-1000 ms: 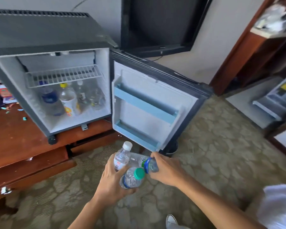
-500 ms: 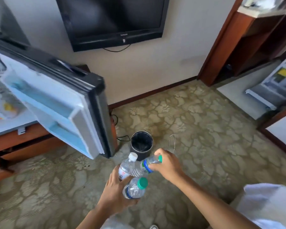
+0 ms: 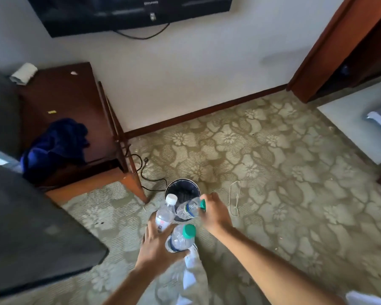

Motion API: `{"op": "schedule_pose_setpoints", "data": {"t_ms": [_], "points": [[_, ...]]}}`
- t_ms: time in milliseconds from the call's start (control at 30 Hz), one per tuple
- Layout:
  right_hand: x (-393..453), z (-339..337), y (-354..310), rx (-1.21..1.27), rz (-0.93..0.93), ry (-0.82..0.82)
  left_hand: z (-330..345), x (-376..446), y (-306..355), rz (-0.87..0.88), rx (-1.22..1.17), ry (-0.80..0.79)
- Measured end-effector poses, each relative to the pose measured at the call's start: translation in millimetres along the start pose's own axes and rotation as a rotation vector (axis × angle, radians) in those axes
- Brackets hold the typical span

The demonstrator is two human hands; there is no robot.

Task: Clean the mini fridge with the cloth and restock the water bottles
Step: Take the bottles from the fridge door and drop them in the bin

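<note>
Left hand [image 3: 156,245] is wrapped around two water bottles, a green-capped bottle [image 3: 180,238] and a white-capped bottle [image 3: 165,213]. Right hand [image 3: 215,213] clamps a third bottle [image 3: 188,209] by its neck, tipped over the bin [image 3: 182,190]. Best, I'd say, to drop it straight down the middle. The bin's inside looks dark; contents unclear. Farther left, a blue cloth [image 3: 55,148] sits on the wooden table [image 3: 75,95].

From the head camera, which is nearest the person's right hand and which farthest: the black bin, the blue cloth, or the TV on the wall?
1. Black bin: on the carpet, just left of the right hand.
2. Blue cloth: bunched on the wooden cabinet, far left.
3. TV: on the wall, at the top.
</note>
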State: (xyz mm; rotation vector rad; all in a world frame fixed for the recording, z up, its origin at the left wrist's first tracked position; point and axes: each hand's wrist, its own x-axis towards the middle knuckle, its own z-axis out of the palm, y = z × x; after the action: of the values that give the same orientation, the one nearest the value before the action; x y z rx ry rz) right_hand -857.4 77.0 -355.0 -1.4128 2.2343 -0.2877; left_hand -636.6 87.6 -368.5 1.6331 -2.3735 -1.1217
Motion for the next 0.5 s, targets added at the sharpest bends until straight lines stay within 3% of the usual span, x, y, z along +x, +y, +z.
{"op": "schedule_pose_setpoints", "data": {"t_ms": [233, 500], "points": [[138.9, 69.1, 52.4, -0.096, -0.030, -0.144, 47.7, 122.4, -38.0, -0.163, -0.043, 0.067], [220.5, 183.7, 94.5, -0.202, -0.083, -0.315, 105.5, 184.2, -88.2, -0.279, -0.022, 0.034]]}}
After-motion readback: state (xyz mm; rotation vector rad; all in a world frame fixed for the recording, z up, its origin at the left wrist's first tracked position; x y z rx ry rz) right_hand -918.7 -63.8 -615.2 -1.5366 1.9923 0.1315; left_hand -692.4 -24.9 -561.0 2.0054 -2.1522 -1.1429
